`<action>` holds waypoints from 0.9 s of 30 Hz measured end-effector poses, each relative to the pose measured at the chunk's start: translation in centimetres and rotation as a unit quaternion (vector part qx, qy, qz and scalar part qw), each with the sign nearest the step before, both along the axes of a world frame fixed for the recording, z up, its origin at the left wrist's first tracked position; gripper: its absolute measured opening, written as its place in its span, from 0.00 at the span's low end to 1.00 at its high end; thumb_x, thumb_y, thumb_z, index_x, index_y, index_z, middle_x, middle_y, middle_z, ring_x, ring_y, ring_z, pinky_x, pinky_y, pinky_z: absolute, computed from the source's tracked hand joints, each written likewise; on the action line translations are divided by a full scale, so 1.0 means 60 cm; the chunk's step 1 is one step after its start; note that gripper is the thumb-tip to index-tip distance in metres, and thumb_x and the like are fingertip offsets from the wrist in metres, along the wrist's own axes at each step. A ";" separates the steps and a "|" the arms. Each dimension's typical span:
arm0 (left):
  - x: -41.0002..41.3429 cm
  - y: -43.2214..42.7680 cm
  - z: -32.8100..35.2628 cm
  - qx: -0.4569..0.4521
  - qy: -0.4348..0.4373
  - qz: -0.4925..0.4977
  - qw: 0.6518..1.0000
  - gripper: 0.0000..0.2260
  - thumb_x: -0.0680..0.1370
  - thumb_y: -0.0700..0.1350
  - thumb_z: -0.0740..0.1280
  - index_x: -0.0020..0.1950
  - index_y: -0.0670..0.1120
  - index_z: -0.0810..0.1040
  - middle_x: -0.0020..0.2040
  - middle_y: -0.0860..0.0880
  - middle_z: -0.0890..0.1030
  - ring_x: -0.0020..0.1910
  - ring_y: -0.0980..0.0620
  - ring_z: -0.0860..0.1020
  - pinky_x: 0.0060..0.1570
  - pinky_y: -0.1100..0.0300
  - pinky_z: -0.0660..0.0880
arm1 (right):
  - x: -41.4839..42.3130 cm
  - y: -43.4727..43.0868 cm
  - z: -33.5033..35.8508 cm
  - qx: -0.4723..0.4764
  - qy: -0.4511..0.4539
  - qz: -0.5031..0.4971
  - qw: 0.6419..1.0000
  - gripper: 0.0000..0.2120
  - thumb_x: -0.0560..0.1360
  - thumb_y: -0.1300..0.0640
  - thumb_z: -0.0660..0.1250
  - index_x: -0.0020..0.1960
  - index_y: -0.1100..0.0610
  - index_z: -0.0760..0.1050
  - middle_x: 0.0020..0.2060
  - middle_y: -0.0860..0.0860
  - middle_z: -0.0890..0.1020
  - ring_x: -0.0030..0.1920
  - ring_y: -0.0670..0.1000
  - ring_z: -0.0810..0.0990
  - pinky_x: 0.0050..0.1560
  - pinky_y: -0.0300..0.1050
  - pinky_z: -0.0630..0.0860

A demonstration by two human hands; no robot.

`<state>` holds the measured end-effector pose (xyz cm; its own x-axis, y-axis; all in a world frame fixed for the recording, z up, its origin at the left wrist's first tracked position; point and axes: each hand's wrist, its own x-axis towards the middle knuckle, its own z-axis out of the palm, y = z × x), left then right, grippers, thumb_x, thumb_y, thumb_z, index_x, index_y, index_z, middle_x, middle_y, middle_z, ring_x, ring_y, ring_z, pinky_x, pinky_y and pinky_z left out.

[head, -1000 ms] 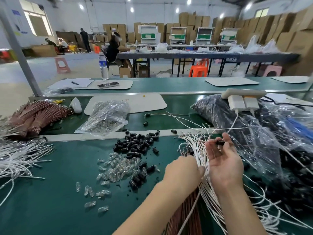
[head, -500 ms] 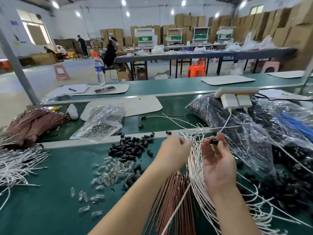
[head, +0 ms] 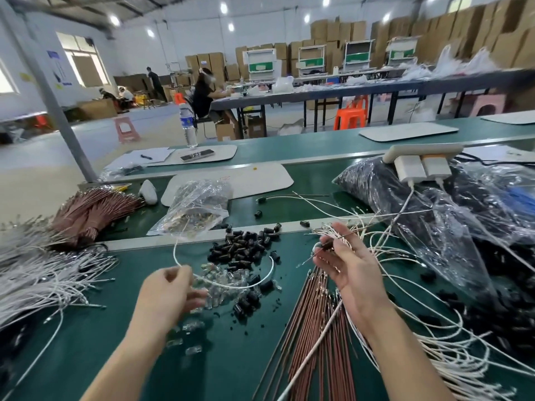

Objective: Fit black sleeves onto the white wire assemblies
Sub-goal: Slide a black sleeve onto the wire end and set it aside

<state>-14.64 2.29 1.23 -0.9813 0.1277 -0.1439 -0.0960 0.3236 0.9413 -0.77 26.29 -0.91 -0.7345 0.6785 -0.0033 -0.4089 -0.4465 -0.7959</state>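
My left hand (head: 170,290) pinches a white wire (head: 254,282) that loops up and arcs right over the table. To its right, my right hand (head: 350,267) is raised palm-up, and its fingertips pinch a small black sleeve (head: 328,245) threaded on a thin wire end. Between and beyond the hands lies a heap of loose black sleeves (head: 246,247). Bundles of white wire assemblies lie at the left (head: 37,273) and under my right forearm (head: 440,351).
Clear glass bulbs (head: 220,280) are scattered below the sleeves. Brown wires (head: 315,328) lie beside my right wrist, with another brown bundle (head: 92,209) at far left. A clear bag (head: 197,209) sits behind; dark bags (head: 419,215) and a charger strip (head: 419,163) crowd the right.
My left hand has moved left and down, away from the right hand, drawing a white wire out over the bulbs. The right hand stays raised, holding the sleeve.
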 end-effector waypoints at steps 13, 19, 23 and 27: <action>0.043 0.149 -0.037 -0.437 0.363 -0.186 0.802 0.15 0.85 0.53 0.54 0.63 0.49 0.76 0.61 0.49 0.76 0.62 0.48 0.71 0.64 0.53 0.67 | -0.005 -0.011 0.001 -0.010 -0.022 0.007 1.000 0.10 0.78 0.60 0.65 0.57 0.61 0.80 0.46 0.56 0.85 0.42 0.49 0.85 0.46 0.40 0.83; 0.039 0.156 -0.045 -0.373 0.376 -0.205 0.823 0.11 0.85 0.52 0.54 0.56 0.51 0.75 0.52 0.53 0.79 0.56 0.51 0.75 0.58 0.54 0.69 | -0.005 -0.006 0.001 -0.043 -0.004 0.028 0.999 0.14 0.72 0.57 0.68 0.55 0.61 0.81 0.42 0.56 0.84 0.40 0.51 0.85 0.45 0.44 0.85; 0.075 0.113 -0.058 -0.088 0.373 -0.248 0.890 0.04 0.82 0.50 0.60 0.49 0.55 0.72 0.33 0.58 0.76 0.33 0.59 0.77 0.32 0.68 0.71 | -0.005 -0.011 -0.001 -0.065 -0.001 0.050 0.997 0.14 0.73 0.56 0.69 0.55 0.63 0.81 0.42 0.57 0.84 0.40 0.52 0.85 0.43 0.44 0.85; 0.097 0.093 -0.079 -0.043 0.395 -0.300 0.867 0.05 0.80 0.51 0.64 0.53 0.53 0.78 0.41 0.62 0.80 0.37 0.58 0.80 0.35 0.69 0.75 | -0.011 -0.025 -0.001 -0.069 -0.022 0.078 0.994 0.12 0.73 0.57 0.68 0.52 0.62 0.83 0.40 0.55 0.83 0.37 0.50 0.84 0.38 0.41 0.83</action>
